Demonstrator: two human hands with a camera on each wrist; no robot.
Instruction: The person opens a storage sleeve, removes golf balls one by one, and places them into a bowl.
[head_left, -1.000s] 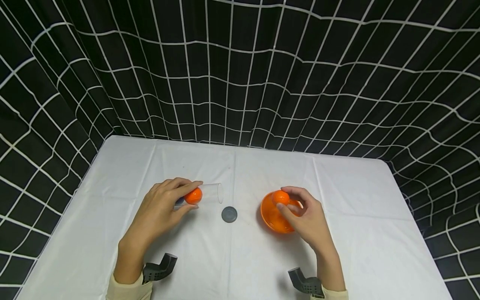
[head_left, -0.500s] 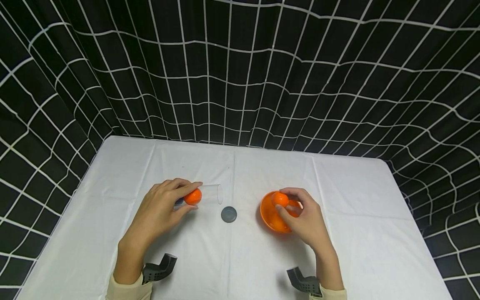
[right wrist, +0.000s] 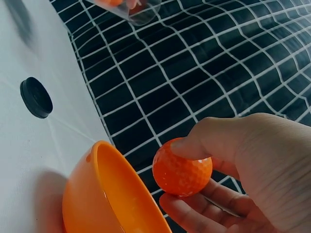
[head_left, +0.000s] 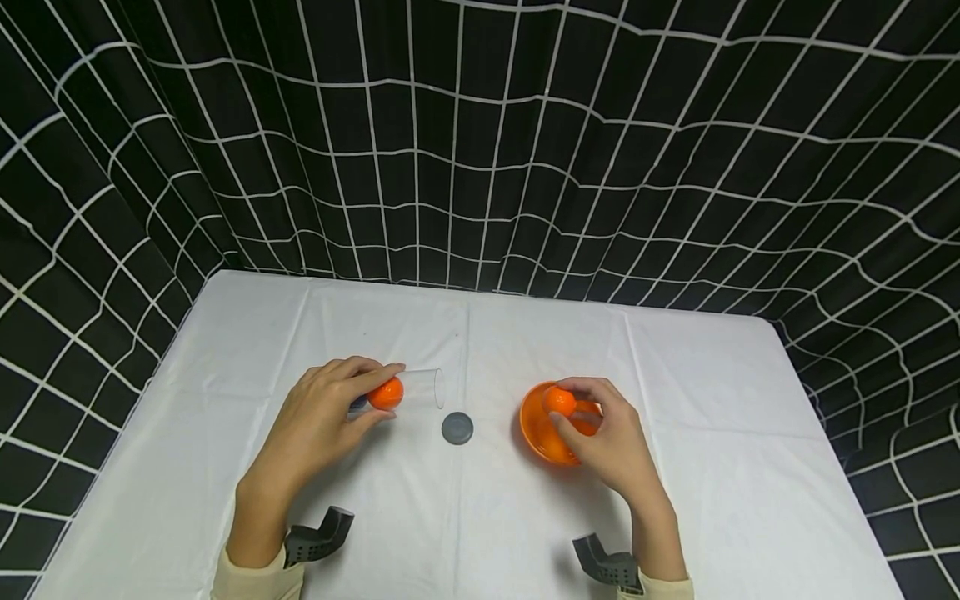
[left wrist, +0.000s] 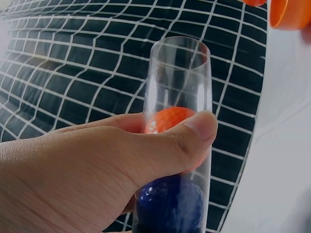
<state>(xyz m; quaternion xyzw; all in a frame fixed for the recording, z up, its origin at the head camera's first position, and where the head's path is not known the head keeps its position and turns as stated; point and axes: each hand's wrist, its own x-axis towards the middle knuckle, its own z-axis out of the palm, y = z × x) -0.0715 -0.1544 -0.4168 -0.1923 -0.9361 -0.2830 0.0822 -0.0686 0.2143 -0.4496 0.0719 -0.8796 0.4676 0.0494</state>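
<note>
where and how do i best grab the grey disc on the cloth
Probably pinch the grey disc by opposite edges, coming down from above on the near side: it is round, shallow and lies flat, with the clear tube beyond and to its left.

We're watching a clear tube (left wrist: 175, 92) pointing its mouth rightward, enclosing an orange ball (head_left: 386, 394) and blue ball (left wrist: 170, 203), while a second orange ball (right wrist: 182, 170) is hovering over an orange bowl (right wrist: 90, 194)!

Soft shadows mark the brightly lit cloth (head_left: 720, 500); the tube (left wrist: 177, 92) glints.
</note>
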